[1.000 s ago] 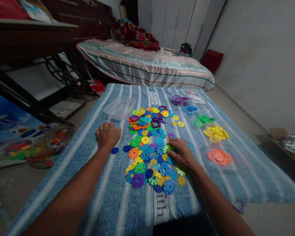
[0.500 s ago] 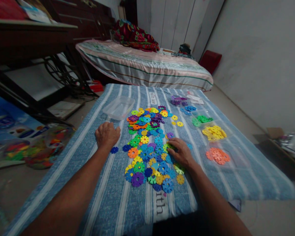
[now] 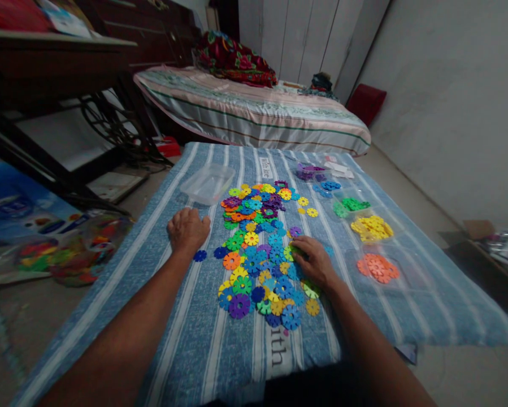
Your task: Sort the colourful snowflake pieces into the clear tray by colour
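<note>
My left hand rests on the striped cloth left of a loose pile of plastic snowflake discs. Its fingers are curled in and nothing shows in them. A dark blue disc lies just beside its wrist. On the pile's right edge is my right hand, fingers and thumb bent around the edge of a yellow-green snowflake disc; the fingers partly cover it. The pile mixes blue, purple, orange, green and yellow discs, many overlapping.
A clear plastic box stands behind my left hand. Along the right are containers with purple, blue, green, yellow and orange discs. Beyond the table stands a bed; a sewing-machine table is at left.
The whole view has shifted slightly, so everything sits a little further right. Both hands keep nearly the same places and poses, and the pile looks the same.
</note>
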Tool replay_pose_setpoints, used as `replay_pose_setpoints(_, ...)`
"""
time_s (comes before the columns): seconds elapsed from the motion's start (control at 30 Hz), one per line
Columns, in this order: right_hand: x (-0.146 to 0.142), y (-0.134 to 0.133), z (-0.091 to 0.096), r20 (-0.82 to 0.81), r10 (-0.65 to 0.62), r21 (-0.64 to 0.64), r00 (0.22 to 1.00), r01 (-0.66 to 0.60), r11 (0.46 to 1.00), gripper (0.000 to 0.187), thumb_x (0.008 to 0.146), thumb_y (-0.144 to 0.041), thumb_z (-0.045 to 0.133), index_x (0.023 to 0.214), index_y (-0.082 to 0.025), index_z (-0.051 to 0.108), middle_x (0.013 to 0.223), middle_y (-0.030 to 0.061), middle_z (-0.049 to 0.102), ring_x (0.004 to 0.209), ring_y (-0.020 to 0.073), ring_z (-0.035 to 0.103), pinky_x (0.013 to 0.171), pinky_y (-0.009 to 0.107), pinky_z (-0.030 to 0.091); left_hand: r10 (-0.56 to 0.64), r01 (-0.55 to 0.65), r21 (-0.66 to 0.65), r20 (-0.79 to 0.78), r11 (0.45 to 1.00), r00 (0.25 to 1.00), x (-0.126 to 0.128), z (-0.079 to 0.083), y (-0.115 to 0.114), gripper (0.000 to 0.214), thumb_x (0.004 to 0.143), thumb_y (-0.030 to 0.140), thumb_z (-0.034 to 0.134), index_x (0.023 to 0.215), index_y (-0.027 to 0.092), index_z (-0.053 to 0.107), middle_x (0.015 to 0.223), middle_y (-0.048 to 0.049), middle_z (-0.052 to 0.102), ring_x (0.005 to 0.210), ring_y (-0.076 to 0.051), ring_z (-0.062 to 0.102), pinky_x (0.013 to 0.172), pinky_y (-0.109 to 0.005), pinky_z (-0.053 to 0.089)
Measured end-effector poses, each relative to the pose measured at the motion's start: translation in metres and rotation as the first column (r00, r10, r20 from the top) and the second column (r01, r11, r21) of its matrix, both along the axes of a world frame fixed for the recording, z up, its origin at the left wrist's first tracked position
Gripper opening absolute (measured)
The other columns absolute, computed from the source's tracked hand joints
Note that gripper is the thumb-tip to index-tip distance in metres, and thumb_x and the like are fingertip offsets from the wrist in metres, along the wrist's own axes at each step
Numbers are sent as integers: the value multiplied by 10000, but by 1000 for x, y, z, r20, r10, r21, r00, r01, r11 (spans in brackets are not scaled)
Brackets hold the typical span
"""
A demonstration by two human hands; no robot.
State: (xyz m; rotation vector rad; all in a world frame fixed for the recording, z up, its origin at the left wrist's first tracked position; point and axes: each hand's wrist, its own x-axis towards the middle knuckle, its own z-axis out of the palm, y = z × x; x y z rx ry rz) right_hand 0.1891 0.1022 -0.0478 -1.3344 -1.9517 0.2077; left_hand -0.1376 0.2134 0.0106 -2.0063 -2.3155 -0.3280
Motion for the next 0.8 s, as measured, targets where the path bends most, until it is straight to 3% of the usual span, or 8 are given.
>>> replay_pose_setpoints(0.2, -1, -2, 3, -14, -8, -10, 1000, 8, 1000, 261, 919, -271, 556, 1103, -231, 736, 1142, 105, 736, 1093, 258, 663, 968, 440, 520, -4, 4, -1, 2, 1000, 1000, 1, 0, -1, 492, 934, 345, 380, 1279, 64, 588, 1377, -232, 573, 1311, -370, 474, 1068, -488, 374)
replay_pose_setpoints(0.47, 2, -4, 0, 19, 2, 21, 1000, -3, 1000, 364, 860, -463, 711, 1119, -208, 738, 1212, 129, 712, 1153, 304, 647, 984, 464, 518, -4, 3, 7, 43, 1000, 999, 2, 1, -1, 469, 934, 334, 395, 1263, 71, 603, 1354, -248, 583, 1326, -386, 472, 1068, -511, 376)
replay_pose_setpoints(0.8, 3, -1, -4, 13, 10, 19, 1000, -10, 1000, 283, 910, -376, 639, 1126, -217, 727, 1179, 123, 723, 1140, 285, 650, 984, 453, 510, -13, 11, 42, 33, 999, 999, 0, -4, 1, 471, 911, 335, 408, 1236, 69, 620, 1323, -244, 603, 1291, -401, 500, 1056, -524, 398)
